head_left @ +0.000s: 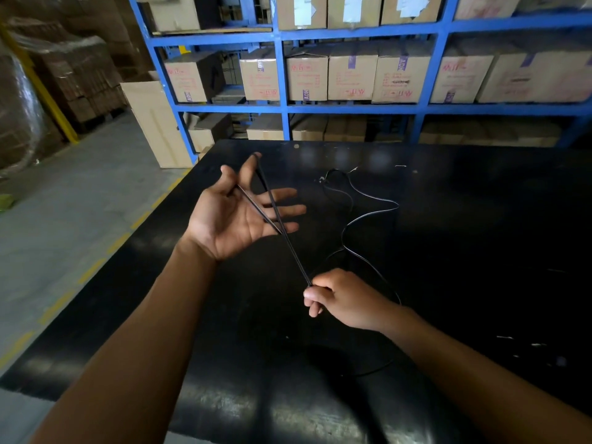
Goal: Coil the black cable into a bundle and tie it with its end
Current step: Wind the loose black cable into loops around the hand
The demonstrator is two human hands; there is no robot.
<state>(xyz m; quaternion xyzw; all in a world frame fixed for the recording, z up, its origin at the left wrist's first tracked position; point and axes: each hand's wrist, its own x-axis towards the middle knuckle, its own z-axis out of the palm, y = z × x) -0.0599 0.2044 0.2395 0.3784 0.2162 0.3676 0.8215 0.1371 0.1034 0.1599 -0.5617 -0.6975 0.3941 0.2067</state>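
Observation:
The black cable snakes in loose curves over the black table. My left hand is held palm up above the table's left part, fingers spread and straight. Cable strands run across its palm and loop around the thumb and the raised index fingertip. From there two taut strands slant down to my right hand, which pinches them in curled fingers lower and to the right. The rest of the cable trails from my right hand back over the table to its far end near the middle.
Behind the table stands a blue metal rack filled with cardboard boxes. A large cardboard box leans at the rack's left end. To the left lies a grey concrete floor with yellow dashed lines and wrapped pallets of boxes.

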